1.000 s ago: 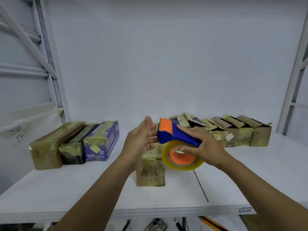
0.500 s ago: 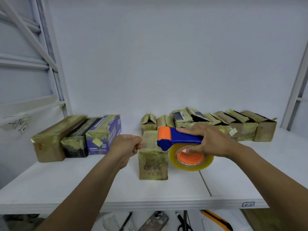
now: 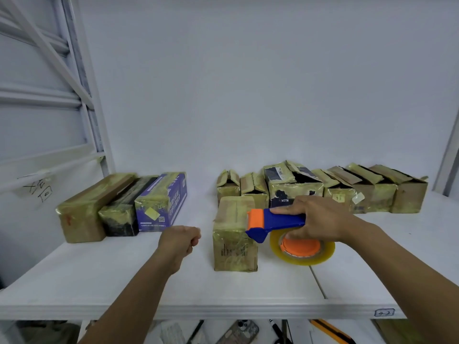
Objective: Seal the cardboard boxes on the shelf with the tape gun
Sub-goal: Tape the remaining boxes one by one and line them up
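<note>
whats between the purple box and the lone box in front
In the head view, the left hand, fingers curled, sits over bare white shelf between them.

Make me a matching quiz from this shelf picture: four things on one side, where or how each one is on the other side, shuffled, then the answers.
Things:
1. blue and orange tape gun
2. purple printed box
3. taped tan cardboard box nearest the camera
4. brown cardboard box at far right

States:
A. flaps open
B. gripped by the right hand
C. standing alone, flaps closed
D. lying beside two wrapped boxes at left

Pairs: 1-B, 2-D, 3-C, 4-A
</note>
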